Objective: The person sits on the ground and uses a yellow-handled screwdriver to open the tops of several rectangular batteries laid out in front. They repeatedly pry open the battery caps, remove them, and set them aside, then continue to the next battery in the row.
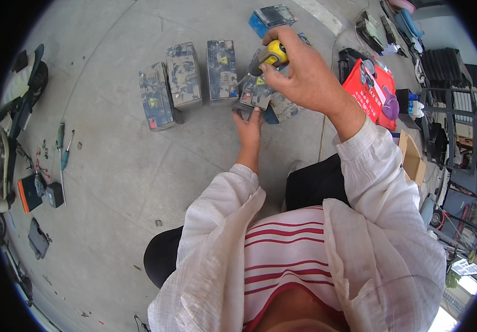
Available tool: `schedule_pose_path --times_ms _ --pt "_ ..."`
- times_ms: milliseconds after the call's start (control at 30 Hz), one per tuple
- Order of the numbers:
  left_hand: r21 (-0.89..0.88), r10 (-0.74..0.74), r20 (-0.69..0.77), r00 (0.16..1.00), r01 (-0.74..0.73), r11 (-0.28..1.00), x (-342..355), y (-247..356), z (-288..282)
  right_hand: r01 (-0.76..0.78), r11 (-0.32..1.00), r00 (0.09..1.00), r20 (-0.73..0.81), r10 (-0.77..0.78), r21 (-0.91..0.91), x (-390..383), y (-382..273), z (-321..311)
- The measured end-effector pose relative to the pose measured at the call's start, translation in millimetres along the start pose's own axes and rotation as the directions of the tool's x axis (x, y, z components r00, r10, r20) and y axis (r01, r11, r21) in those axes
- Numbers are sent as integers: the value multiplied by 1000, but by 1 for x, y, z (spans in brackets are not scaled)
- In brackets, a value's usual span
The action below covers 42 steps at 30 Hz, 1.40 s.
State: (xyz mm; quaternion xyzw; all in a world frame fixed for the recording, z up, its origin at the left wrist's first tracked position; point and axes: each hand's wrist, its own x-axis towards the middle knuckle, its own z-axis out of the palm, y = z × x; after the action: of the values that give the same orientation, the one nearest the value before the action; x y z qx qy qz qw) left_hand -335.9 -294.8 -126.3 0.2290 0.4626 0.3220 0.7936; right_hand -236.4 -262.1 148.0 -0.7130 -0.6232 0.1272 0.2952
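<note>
The right hand is raised over a row of batteries on the concrete floor, its fingers closed around the yellow-and-black handle of a screwdriver. The shaft slants down and to the left from the fist, its tip near the top of the battery directly beneath the hand. The left hand reaches forward along the floor and lies against the near edge of that same battery, fingers pressed to its casing; whether they curl round it or only rest there cannot be told. The two hands are apart, the right above and a little right of the left, with the battery between them.

Three more grey, scuffed batteries stand in a line to the left, just beside one another, and a blue box lies farther off beyond the hand. Well to the left on the floor lie two green-handled screwdrivers, some small loose parts, and an orange-and-black device. To the right, near the raised forearm, is a red bag, with a cardboard box just below it. Both arms wear loose white sleeves.
</note>
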Motion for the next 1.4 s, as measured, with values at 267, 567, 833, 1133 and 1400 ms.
schedule_pose_path --times_ms 267,567,833,1133,1400 --pt "-128 -64 82 995 74 989 5 21 -6 84 995 996 36 -82 -55 -9 8 -5" --pt "-62 -22 42 999 25 998 7 9 -8 44 999 997 67 -45 15 -20 19 -12" --pt "-8 -57 74 996 58 998 2 16 -5 21 998 998 56 -18 -57 -10 21 -13" --pt "29 -75 152 985 72 997 11 15 -13 149 980 986 -58 -158 -135 -1 29 -21" --pt "196 -183 120 976 157 968 0 29 -15 -177 792 934 -154 322 584 -18 76 -99"
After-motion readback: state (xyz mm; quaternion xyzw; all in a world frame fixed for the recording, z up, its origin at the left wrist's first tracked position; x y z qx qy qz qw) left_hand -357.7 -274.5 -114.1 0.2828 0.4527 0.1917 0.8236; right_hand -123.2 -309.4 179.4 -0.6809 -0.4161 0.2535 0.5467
